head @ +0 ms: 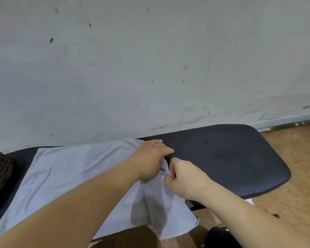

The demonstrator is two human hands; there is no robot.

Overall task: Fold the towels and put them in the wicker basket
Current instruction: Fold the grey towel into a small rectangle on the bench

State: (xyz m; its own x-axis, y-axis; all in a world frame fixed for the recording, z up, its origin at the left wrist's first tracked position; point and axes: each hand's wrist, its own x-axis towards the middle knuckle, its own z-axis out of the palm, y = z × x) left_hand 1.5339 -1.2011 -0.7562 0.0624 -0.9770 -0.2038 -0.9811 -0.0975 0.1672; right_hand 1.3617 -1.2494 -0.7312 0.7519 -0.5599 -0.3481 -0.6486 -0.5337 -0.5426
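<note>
On bench [231, 158]: one towel [70, 176], gripped by left hand [150, 158], right hand [184, 178].

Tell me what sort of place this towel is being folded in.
Probably a bare utility or workout room: a scuffed, stained white wall, a black padded bench in front of it with the white towel lying on it, and a tan floor.

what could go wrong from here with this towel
1. Part of the towel hangs off the front edge of the bench; it may slide to the floor.
2. The right hand pinches a bunched corner beside the left hand, so the fold may come out creased.
</note>
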